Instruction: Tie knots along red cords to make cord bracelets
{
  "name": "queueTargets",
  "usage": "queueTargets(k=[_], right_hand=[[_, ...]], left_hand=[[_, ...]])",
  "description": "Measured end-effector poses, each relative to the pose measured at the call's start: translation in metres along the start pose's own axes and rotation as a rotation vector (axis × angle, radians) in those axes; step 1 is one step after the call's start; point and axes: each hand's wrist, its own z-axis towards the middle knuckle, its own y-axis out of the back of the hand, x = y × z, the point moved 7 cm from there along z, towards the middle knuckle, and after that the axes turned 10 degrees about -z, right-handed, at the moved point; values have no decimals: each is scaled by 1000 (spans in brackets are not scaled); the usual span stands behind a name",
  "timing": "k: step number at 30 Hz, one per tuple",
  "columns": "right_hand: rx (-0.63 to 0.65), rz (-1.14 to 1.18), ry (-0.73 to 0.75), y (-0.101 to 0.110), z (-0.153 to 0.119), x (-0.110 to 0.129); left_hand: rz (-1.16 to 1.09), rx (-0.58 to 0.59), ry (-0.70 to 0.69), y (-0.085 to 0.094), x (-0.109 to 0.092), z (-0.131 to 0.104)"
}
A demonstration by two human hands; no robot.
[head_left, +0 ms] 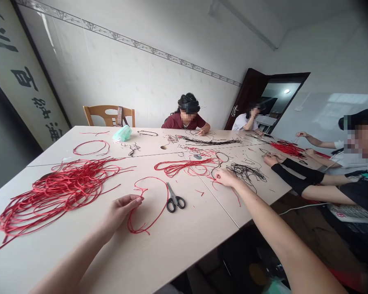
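Note:
My left hand (127, 203) is closed in a pinch on a thin red cord (164, 204), which curves away in a loop over the table and has a small knotted part above the fingertips. Inside the right side of that loop lie black-handled scissors (175, 201), blades pointing away from me. Farther right, my right hand (225, 178) is closed at the fingertips, with red cord ends (237, 197) showing around it. What exactly it pinches is small, but it looks like red cord. Close by it are a bundle of red cord (184, 165) and a tangle of black cord (248, 171).
A large heap of red cord (64, 190) covers the table's left side. Behind it are a red cord ring (91, 141) and a green plastic packet (122, 134). Several people sit around the table (199, 237), and a co-worker's hands (272, 158) handle cord at the right.

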Motion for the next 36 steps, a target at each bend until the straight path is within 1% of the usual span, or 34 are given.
queueTargets(k=[3,5,8,11,14,16,17,19,21,22,24,25,27,28,30,32,33,35,36], right_hand=[[-9,138,-32,6,4,-11],[-33,255,-59,15,7,-19],[-91,452,-94,39,11,-26],[-162,618,-105,70,15,-18],[-220,770,-97,102,19,5],[-241,930,-101,119,21,25],[-251,973,-96,126,22,37],[-271,967,-50,138,24,63],[-274,898,12,140,23,94],[-267,869,52,136,22,111],[-161,836,152,113,18,153],[-68,821,220,96,14,177],[145,823,339,54,2,226],[212,833,376,34,-5,248],[278,841,415,2,-16,286],[333,916,412,-20,-22,313],[337,971,405,-25,-23,321],[310,1070,381,-27,-22,330],[285,1098,370,-26,-21,331]], left_hand=[[-8,9,-2,-1,-1,-1],[-12,14,0,-2,-1,-2],[-12,9,-3,-1,0,-1],[-19,5,-12,-1,1,1],[-29,2,-36,-2,-1,1],[-36,3,-50,-2,-3,0],[-42,3,-53,-3,-3,-1],[-62,5,-60,-3,-4,-2],[-103,1,-66,-2,-4,-3],[-134,-5,-71,-1,-3,-2],[-203,-26,-84,3,-4,-2],[-234,-43,-95,5,-4,-1],[-274,-76,-121,9,-8,-2],[-281,-91,-139,11,-10,-3],[-259,-97,-189,12,-17,-5],[-193,-67,-262,10,-25,-7],[-154,-36,-291,8,-28,-7],[-73,6,-322,6,-29,-6],[-30,4,-327,6,-28,-5]])
